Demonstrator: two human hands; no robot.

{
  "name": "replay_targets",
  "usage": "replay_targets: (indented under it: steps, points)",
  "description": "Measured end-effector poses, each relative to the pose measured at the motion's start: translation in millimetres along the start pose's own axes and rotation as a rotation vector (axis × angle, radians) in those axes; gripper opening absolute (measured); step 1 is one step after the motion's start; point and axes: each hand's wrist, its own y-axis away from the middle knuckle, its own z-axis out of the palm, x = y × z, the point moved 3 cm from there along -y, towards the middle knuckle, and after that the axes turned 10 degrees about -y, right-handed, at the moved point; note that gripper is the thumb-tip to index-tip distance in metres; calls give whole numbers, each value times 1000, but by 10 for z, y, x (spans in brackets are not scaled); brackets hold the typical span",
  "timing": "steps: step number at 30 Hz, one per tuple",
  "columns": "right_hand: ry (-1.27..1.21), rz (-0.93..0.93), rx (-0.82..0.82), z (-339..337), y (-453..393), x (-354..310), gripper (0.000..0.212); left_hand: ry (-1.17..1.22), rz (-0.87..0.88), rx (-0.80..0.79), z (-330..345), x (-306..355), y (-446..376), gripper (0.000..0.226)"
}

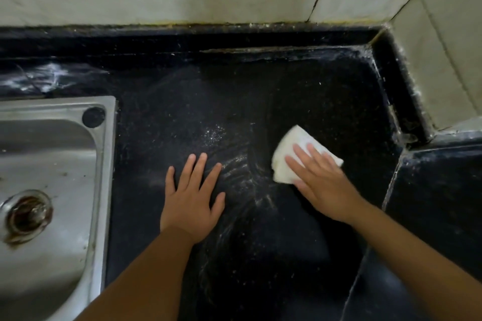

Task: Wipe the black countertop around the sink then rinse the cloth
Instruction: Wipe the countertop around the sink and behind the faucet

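On the black countertop (300, 91), the right hand (323, 185) presses flat, spread fingers (302, 155) onto the folded white cloth (292, 154), which pokes out beyond their tips, its long axis seemingly running across them, while the left hand (193, 200) rests open and empty farther off.

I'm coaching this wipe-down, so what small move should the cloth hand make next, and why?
Probably sweep the white cloth under the right hand leftward: pale streaks and specks lie on the black countertop between it and the flat left hand.

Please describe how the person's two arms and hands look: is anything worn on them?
The left hand and the right hand are both bare: no gloves, rings, watch or bracelets show. Both forearms are uncovered up to the picture's edge, with no sleeve in view.
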Motion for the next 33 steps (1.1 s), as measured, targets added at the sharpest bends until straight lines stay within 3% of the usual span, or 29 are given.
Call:
replay_targets:
  steps: [3, 5, 6, 10, 12, 16, 19, 21, 23, 26, 28, 30, 33]
  points:
    - [0, 178, -5, -78, 244, 489, 59, 5, 5, -24, -2, -5, -9, 65]
    - [-111, 406, 118, -242, 25, 789, 78, 12, 7, -35, 3, -4, 2, 61]
    - [-157, 533, 161, -325, -153, 920, 78, 16, 5, -40, 3, -6, 8, 59]
    - [-233, 775, 284, -674, -990, 1137, 51, 17, 4, -32, 19, -15, 15, 57]
    - [-220, 711, 235, -721, -1358, 1031, 50, 10, 2, -13, 19, -8, 5, 57]
    - [-120, 400, 124, -531, -1610, 350, 50, -4, 14, -6, 18, -4, 7, 57]
    - [-104, 199, 47, -263, -1267, -162, 53, 0, 0, 5, 16, 4, 8, 57]
    - [-106, 78, -21, -114, -820, -369, 67, -2, 4, 21, 4, 7, 7, 54]
    - [-60, -32, -37, 35, -348, -387, 63, -13, 15, 42, 4, 4, 5, 49]
    - [8, 78, -28, 7, 22, -24, 57, -12, 5, 30, -3, 1, 0, 50]
    - [-54, 292, 49, -184, -119, 296, 70, -14, 3, 5, -1, -1, 3, 50]
    - [-179, 526, 71, -319, -456, 536, 59, -14, 10, 0, 16, -6, 2, 55]
    - [-199, 531, 58, -391, -999, 250, 51, -21, 12, 19, 22, -4, 1, 56]
